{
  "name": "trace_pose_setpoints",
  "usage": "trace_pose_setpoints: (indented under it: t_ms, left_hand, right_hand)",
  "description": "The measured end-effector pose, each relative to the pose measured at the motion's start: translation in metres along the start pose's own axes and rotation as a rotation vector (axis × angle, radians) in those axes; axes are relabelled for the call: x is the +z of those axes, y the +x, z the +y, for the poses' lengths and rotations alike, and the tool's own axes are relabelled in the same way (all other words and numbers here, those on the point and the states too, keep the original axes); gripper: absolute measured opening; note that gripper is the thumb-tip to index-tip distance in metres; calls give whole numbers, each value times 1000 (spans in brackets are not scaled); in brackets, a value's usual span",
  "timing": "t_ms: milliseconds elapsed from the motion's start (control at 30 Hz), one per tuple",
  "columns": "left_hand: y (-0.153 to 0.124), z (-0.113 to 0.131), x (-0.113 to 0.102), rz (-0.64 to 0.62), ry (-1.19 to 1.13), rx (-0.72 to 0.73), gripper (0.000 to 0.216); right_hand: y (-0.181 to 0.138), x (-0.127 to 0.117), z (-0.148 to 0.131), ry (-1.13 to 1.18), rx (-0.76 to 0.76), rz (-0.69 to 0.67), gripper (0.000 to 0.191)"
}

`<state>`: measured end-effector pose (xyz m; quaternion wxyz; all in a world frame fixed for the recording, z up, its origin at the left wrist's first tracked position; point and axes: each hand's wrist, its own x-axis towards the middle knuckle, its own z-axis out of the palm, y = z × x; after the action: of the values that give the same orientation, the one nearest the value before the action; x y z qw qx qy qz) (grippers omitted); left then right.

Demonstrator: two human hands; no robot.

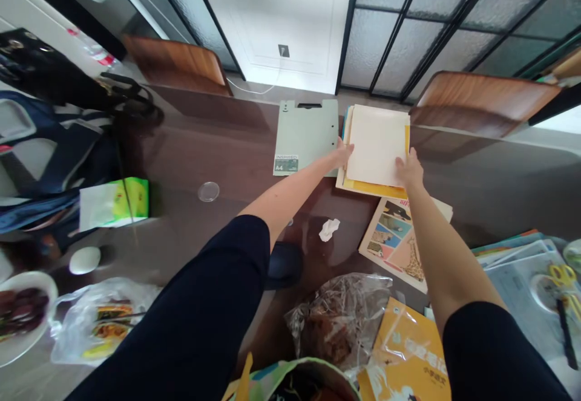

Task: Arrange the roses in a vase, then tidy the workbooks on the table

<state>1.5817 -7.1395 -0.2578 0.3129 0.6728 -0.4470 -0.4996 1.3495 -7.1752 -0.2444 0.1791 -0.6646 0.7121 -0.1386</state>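
Both my arms reach forward over a dark glossy table. My left hand rests its fingers on the left edge of a stack of cream and yellow papers and booklets. My right hand presses on the stack's lower right corner, fingers flat on the top cream sheet. A pale green A4 folder lies just left of the stack, touching it. Under the stack's near edge sits a picture book with a giraffe.
A crumpled white tissue, a small clear lid, a green tissue pack, plastic bags with food, a yellow booklet, yellow scissors on papers at right, bags at left, two wooden chairs behind.
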Motion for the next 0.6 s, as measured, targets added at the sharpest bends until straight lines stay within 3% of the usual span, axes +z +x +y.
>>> trace_pose_setpoints:
  t_ms: [100, 167, 233, 300, 333, 400, 433, 500, 600]
  left_hand:
    - [-38, 3, -62, 56, 181, 178, 69]
    - [-74, -16, -116, 167, 276, 325, 53]
    - [-117, -49, -170, 359, 336, 326, 40]
    - [-159, -90, -214, 530, 445, 99, 39]
    - [-178, -110, -231, 566, 531, -61, 40]
    - [-210, -142, -250, 578, 575, -183, 43]
    - [-222, -154, -253, 563, 589, -222, 47]
    - [-240, -168, -252, 510, 613, -276, 59]
    - [-257, -178, -246, 418, 654, -290, 62]
  right_hand:
    - [-50, -9, -20, 75, -260, 257, 54]
    - [-99, -6, -40, 230, -440, 240, 50]
    - [-152, 7, -65, 402, -548, -8, 48]
    - [-200, 32, -93, 488, -657, -363, 59]
    - [-220, 46, -107, 503, -701, -470, 68]
    - [-250, 74, -131, 521, -710, -567, 76]
    - [-261, 85, -140, 522, -688, -584, 71]
    - [-274, 97, -151, 501, -617, -586, 42]
    - [-282, 88, -146, 489, -491, -504, 13]
